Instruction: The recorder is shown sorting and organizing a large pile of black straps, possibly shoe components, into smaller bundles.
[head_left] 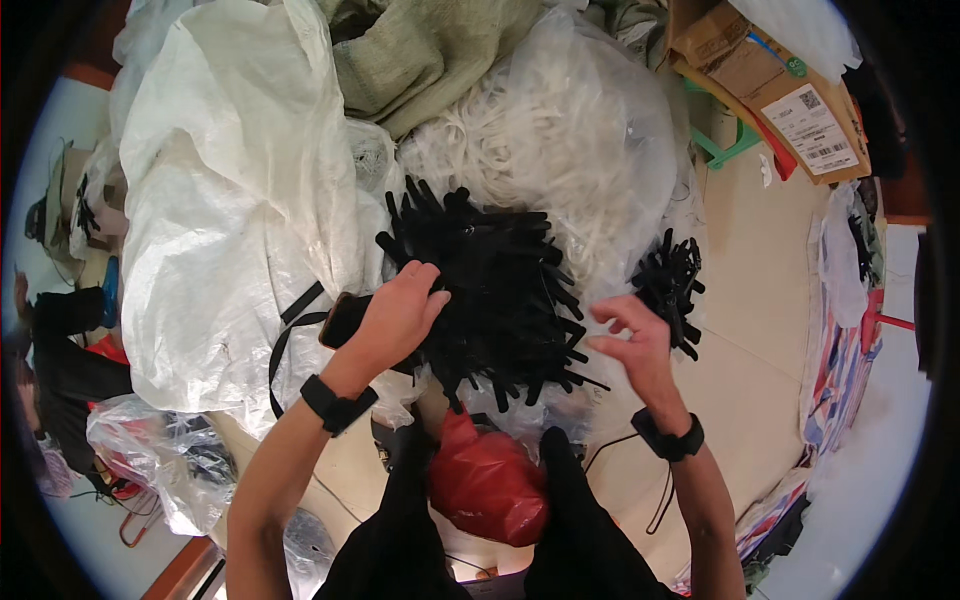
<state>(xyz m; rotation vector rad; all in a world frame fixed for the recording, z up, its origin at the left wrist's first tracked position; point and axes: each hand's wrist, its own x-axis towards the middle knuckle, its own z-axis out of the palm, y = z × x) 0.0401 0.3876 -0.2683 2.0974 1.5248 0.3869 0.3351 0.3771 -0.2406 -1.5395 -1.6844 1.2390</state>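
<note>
A wide heap of short black fabric strips [495, 290], ends sticking out all round, lies in front of me on a clear plastic bag. Over its left edge is my left hand [400, 308], fingers bent and close together; whatever they may pinch is hidden. A dark, flat phone-like object [345, 322] shows beside that wrist. My right hand [637, 345] hovers just off the heap's right edge, thumb and fingers curved apart with nothing visible between them. Beyond it sits a smaller black bundle of strips [670, 288]. Both wrists wear black bands.
Behind the heap, a clear bag [560, 140] bulges with cream-coloured strips. A large white woven sack [240, 200] fills the left. Between my legs is a red plastic bag [487, 485]. A cardboard box [780, 95] stands far right near a green stool [735, 145].
</note>
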